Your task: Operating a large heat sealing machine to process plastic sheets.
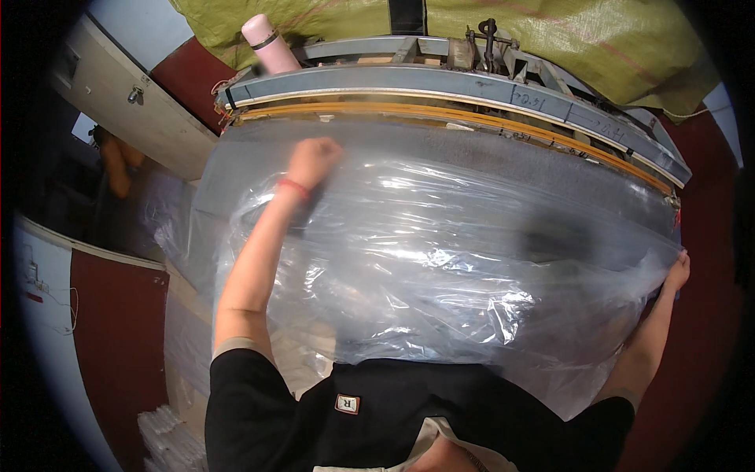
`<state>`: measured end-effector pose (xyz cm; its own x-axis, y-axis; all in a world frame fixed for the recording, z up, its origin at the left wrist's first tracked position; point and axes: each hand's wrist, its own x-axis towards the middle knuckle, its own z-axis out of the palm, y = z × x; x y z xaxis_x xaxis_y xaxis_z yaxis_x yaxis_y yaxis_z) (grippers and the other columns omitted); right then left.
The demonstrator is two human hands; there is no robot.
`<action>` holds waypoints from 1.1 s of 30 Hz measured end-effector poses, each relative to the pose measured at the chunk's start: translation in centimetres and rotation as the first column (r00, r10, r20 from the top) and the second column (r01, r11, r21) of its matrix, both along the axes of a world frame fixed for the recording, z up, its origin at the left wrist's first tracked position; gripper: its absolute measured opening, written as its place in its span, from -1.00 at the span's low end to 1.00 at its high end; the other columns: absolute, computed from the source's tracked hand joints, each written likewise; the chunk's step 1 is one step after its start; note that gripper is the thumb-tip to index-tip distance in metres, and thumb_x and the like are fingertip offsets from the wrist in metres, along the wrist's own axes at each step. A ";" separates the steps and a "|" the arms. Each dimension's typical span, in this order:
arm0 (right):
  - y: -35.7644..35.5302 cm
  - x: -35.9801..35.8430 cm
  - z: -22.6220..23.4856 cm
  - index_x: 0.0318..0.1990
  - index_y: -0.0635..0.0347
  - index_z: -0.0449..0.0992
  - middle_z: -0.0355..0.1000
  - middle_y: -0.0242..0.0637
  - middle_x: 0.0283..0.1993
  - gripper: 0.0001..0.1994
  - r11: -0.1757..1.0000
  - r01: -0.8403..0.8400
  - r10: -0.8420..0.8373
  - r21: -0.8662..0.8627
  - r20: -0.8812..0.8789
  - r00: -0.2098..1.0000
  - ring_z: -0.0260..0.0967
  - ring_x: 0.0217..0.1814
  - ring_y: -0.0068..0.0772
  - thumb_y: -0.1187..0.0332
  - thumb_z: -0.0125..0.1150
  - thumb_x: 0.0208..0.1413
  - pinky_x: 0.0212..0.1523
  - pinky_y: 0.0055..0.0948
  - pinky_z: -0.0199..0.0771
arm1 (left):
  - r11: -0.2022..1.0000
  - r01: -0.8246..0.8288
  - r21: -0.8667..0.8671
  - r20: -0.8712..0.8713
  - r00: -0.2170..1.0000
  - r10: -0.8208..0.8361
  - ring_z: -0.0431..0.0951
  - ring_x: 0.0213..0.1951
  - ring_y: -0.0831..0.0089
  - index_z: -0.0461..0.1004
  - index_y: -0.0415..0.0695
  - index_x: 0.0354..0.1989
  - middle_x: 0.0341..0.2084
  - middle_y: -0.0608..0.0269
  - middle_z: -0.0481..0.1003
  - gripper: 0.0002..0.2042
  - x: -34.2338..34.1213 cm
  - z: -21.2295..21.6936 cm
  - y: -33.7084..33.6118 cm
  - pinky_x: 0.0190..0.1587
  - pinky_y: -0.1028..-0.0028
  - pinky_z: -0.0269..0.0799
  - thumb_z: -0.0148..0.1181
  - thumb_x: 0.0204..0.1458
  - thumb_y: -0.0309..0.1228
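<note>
A wide clear plastic sheet, wrinkled and shiny, spreads over a grey flat surface in front of me. My left hand, smeared by motion, is at the sheet's far left edge with its fingers curled in; a red band circles that wrist. It looks closed on the film, though the fingertips do not show clearly. Out at the right edge, my right hand pinches the sheet's corner, and folds run across the film toward it.
Beyond the surface runs a long grey metal bar with orange strips below it and a dark clamp behind. A pink bottle stands at the far left. Stacked clear film lies low left, near a door.
</note>
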<state>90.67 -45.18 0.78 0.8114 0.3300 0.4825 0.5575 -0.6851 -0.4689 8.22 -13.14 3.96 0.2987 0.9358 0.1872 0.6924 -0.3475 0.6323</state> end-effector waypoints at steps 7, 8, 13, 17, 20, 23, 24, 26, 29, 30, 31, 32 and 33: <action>-5.3 -1.3 4.3 -0.05 0.25 0.29 0.27 -0.29 -0.06 -0.63 0.622 -0.041 0.483 0.782 -0.342 0.806 0.19 -0.04 -0.43 0.20 -0.01 0.06 -0.06 -0.46 0.17 | 0.983 -0.102 0.151 0.073 0.993 0.092 0.36 -0.60 0.50 0.41 -0.17 -0.25 -0.67 0.27 0.40 -0.67 1.7 1.7 -2.3 -0.48 0.55 0.29 0.27 -0.27 -0.41; -6.1 -2.4 5.5 -0.01 0.24 0.27 0.24 -0.27 -0.01 -0.62 0.588 -0.048 0.469 0.807 -0.292 0.833 0.17 0.01 -0.41 0.21 -0.02 0.06 -0.05 -0.46 0.16 | 0.983 -0.105 0.152 0.078 0.993 0.094 0.36 -0.60 0.50 0.41 -0.17 -0.25 -0.67 0.27 0.40 -0.67 1.4 1.7 -2.3 -0.48 0.55 0.29 0.27 -0.27 -0.41; -9.9 -3.5 8.4 0.03 0.15 0.24 0.23 -0.28 0.02 -0.61 0.534 0.008 0.488 0.845 -0.316 0.814 0.12 0.07 -0.38 0.23 0.00 0.05 0.11 -0.33 0.05 | 0.990 -0.029 0.135 -0.156 0.987 0.050 0.35 -0.58 0.56 0.41 -0.18 -0.26 -0.68 0.30 0.37 -0.66 1.7 2.6 -2.6 -0.48 0.57 0.27 0.28 -0.29 -0.44; -9.3 -1.1 6.7 -0.01 0.25 0.26 0.29 -0.23 -0.04 -0.64 0.556 -0.029 0.532 0.830 -0.329 0.781 0.22 0.00 -0.34 0.31 0.02 0.04 0.01 -0.39 0.21 | 1.000 -0.004 -0.025 -0.066 0.998 0.002 0.41 -0.47 0.50 0.45 -0.18 -0.44 -0.59 0.25 0.42 -0.83 0.2 1.6 -1.1 -0.38 0.54 0.30 0.22 -0.27 -0.45; -5.5 0.9 5.6 -0.15 0.30 0.39 0.39 -0.26 -0.21 -0.75 0.685 -0.025 0.477 0.728 -0.422 0.771 0.33 -0.18 -0.41 0.37 0.03 0.02 -0.14 -0.49 0.33 | 0.999 -0.032 0.017 0.196 0.980 0.028 0.40 -0.41 0.54 0.46 -0.17 -0.49 -0.53 0.30 0.44 -0.92 -0.4 4.8 0.4 -0.28 0.54 0.30 0.15 -0.20 -0.47; 3.1 -4.2 6.4 -0.23 0.21 0.45 0.42 -0.28 -0.30 -0.78 0.671 -0.047 0.444 0.740 -0.350 0.825 0.35 -0.31 -0.45 0.34 0.00 -0.02 -0.31 -0.53 0.33 | 0.954 -0.089 -0.286 0.826 0.482 0.293 0.37 -0.36 0.56 0.42 -0.18 -0.36 -0.45 0.31 0.41 -0.87 -1.5 7.3 1.4 -0.25 0.58 0.27 0.06 -0.12 -0.49; 5.2 -5.6 6.6 -0.29 0.17 0.47 0.43 -0.25 -0.32 -0.79 0.894 -0.102 0.155 0.437 -0.087 0.984 0.36 -0.30 -0.38 0.31 -0.04 -0.02 -0.29 -0.46 0.33 | 0.953 -0.099 -0.288 0.893 0.332 0.304 0.32 -0.41 0.59 0.40 -0.19 -0.38 -0.51 0.32 0.37 -0.89 -0.5 6.9 1.9 -0.31 0.59 0.24 0.03 -0.08 -0.46; 10.1 -7.5 4.3 -0.37 0.20 0.46 0.40 -0.15 -0.36 -0.80 0.895 -0.172 0.083 0.410 0.225 0.971 0.34 -0.29 -0.25 0.28 -0.02 -0.03 -0.23 -0.36 0.29 | 0.856 -0.490 0.165 0.585 0.747 0.315 0.26 -0.49 0.63 0.36 -0.19 -0.45 -0.57 0.38 0.31 -0.91 -2.3 3.8 3.8 -0.41 0.63 0.19 0.00 -0.06 -0.44; 14.0 -3.3 -1.4 -0.40 0.25 0.41 0.35 -0.28 -0.51 -0.84 0.769 -0.252 0.281 0.588 0.042 0.959 0.27 -0.47 -0.45 0.33 0.03 -0.02 -0.39 -0.46 0.26 | 0.894 -0.430 0.127 0.679 0.695 0.238 0.17 -0.56 0.67 0.32 -0.17 -0.52 -0.64 0.44 0.24 -0.89 -3.7 -1.8 8.2 -0.50 0.67 0.11 -0.03 -0.03 -0.42; 16.5 -6.0 -1.3 -0.41 0.25 0.41 0.33 -0.35 -0.55 -0.86 0.690 -0.223 0.381 0.688 -0.084 0.921 0.24 -0.52 -0.55 0.35 0.04 -0.01 -0.45 -0.54 0.25 | 0.882 -0.461 0.098 0.703 0.660 0.267 0.16 -0.58 0.68 0.31 -0.16 -0.53 -0.65 0.46 0.23 -0.88 -4.9 -2.3 8.5 -0.51 0.68 0.09 -0.03 -0.02 -0.41; 17.9 -8.2 -0.5 -0.41 0.25 0.41 0.31 -0.40 -0.57 -0.87 0.667 -0.238 0.417 0.706 -0.088 0.905 0.20 -0.55 -0.61 0.37 0.04 -0.01 -0.49 -0.59 0.21 | 0.873 -0.484 0.063 0.724 0.624 0.294 0.14 -0.59 0.70 0.31 -0.15 -0.54 -0.67 0.48 0.22 -0.88 -5.6 -2.7 9.0 -0.53 0.69 0.07 -0.02 -0.02 -0.41; 18.3 -9.1 0.3 -0.41 0.26 0.40 0.29 -0.46 -0.60 -0.89 0.643 -0.253 0.446 0.723 -0.084 0.891 0.16 -0.58 -0.67 0.39 0.04 0.00 -0.53 -0.65 0.18 | 0.901 -0.429 0.069 0.777 0.589 0.221 0.14 -0.59 0.71 0.32 -0.14 -0.53 -0.67 0.49 0.21 -0.89 -5.5 -2.9 9.7 -0.52 0.69 0.05 -0.01 -0.02 -0.41; 18.4 -7.7 -0.2 -0.45 0.25 0.39 0.28 -0.45 -0.60 -0.91 0.549 -0.239 0.478 0.801 -0.066 0.876 0.16 -0.62 -0.64 0.42 0.10 -0.05 -0.58 -0.63 0.19 | 0.912 -0.405 0.073 0.750 0.625 0.217 0.16 -0.59 0.72 0.34 -0.13 -0.51 -0.66 0.50 0.23 -0.90 -5.9 -3.2 10.8 -0.51 0.69 0.08 0.01 -0.02 -0.41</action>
<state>83.01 -26.73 0.59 0.8342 0.2377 0.4975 0.4552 0.2121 -0.8647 2.36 -2.38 0.80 -0.3168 0.8526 0.4156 0.1513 -0.3871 0.9095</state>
